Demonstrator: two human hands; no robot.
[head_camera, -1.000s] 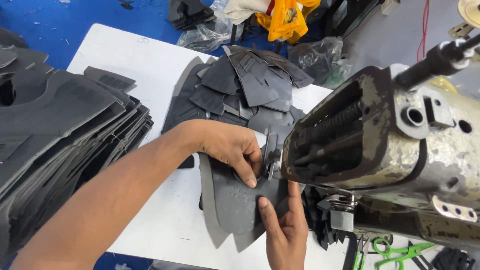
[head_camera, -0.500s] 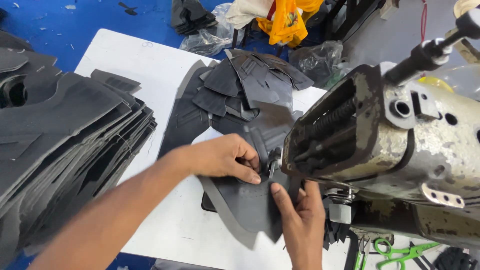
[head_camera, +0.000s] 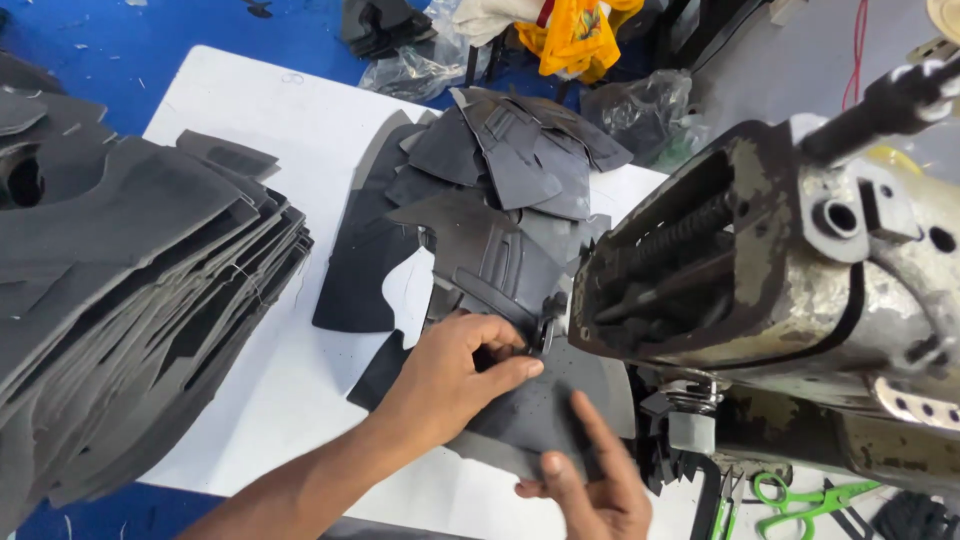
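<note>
Right now I see the dark grey cut piece (head_camera: 560, 410) lying flat on the white table (head_camera: 290, 130), under the sewing machine head (head_camera: 770, 280). My left hand (head_camera: 450, 380) pinches it; my right hand (head_camera: 590, 490) presses its edge with spread fingers.
</note>
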